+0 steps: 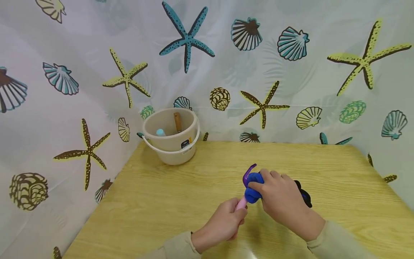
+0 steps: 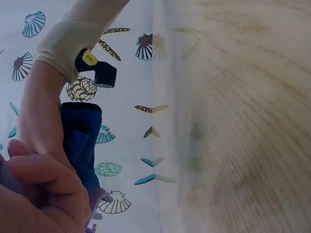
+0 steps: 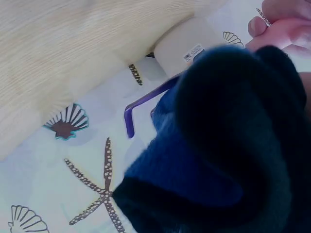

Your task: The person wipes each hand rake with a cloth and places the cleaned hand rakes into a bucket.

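Observation:
My left hand [image 1: 224, 219] grips the pink handle [image 1: 241, 204] of a small hand rake. Its bent purple prongs [image 1: 248, 173] rise beyond a blue cloth [image 1: 253, 194]. With the fingers and thumb of my right hand [image 1: 279, 194], I hold that cloth wrapped around the rake where handle and prongs meet. From the right wrist, the dark folds of the cloth [image 3: 214, 170] fill much of the view, and a purple prong [image 3: 146, 99] sticks out past them. The left wrist view shows the cloth [image 2: 82, 145] hanging below my right hand, with purple prongs [image 2: 99, 199] at its lower end.
A beige bucket [image 1: 171, 144] with a white handle stands at the back left of the wooden table [image 1: 148, 201]. Inside it are a wooden handle [image 1: 177, 121] and a light-blue-topped item [image 1: 160, 132]. A curtain [image 1: 207, 82] printed with starfish and shells surrounds the table.

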Available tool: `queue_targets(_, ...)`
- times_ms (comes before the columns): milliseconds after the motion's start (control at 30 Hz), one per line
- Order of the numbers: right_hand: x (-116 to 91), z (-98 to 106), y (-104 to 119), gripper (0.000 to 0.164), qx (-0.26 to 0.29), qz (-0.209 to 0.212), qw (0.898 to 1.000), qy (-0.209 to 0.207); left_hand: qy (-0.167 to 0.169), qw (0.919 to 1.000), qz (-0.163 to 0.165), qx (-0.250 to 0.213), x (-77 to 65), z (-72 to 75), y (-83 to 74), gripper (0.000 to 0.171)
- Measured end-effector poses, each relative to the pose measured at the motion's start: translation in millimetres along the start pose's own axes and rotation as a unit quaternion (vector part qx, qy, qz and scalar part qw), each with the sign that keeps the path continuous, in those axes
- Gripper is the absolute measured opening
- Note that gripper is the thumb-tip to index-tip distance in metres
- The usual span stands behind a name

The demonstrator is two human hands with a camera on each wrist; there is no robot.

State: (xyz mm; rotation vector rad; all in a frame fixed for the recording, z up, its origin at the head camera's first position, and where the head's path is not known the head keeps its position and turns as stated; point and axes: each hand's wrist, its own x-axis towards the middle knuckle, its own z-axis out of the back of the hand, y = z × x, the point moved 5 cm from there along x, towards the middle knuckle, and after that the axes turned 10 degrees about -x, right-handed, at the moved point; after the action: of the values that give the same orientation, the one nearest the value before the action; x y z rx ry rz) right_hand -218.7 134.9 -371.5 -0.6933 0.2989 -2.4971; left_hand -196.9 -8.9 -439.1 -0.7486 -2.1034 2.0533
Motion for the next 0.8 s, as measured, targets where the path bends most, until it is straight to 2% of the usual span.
queue_targets(100,7.4,-1.4,-1.0,0.034,-0.014,-0.003,1.000,-0.015,0.020,0.9998,-0.003,-0.004,0.0,-2.2,0.5,0.015)
queue_targets(200,14.7,1.0,-3.5,0.033,-0.006,0.000,1.000,-0.002,0.030,0.9994,-0.007,-0.015,0.6,-2.7,-0.2,0.016)
queue_targets(400,3.6,3.6,-7.4,0.033,0.045,0.004,0.997,0.060,0.000,0.9996,0.005,-0.030,4.0,4.2,0.5,0.017)
queue_targets(633,-10.2,-8.6,-25.1,0.034,0.064,-0.040,0.991,0.112,-0.017,0.9996,-0.001,-0.022,6.4,6.6,1.8,0.020)
queue_targets(733,-11.4,-8.3,-26.2,0.034,0.079,-0.053,0.990,0.102,-0.016,0.9997,-0.002,-0.017,5.9,6.8,-0.4,0.019)
queue_targets(800,-8.2,-3.5,-22.8,0.035,0.083,-0.052,0.992,0.077,-0.009,0.9998,-0.006,-0.016,5.7,5.9,-2.9,0.018)
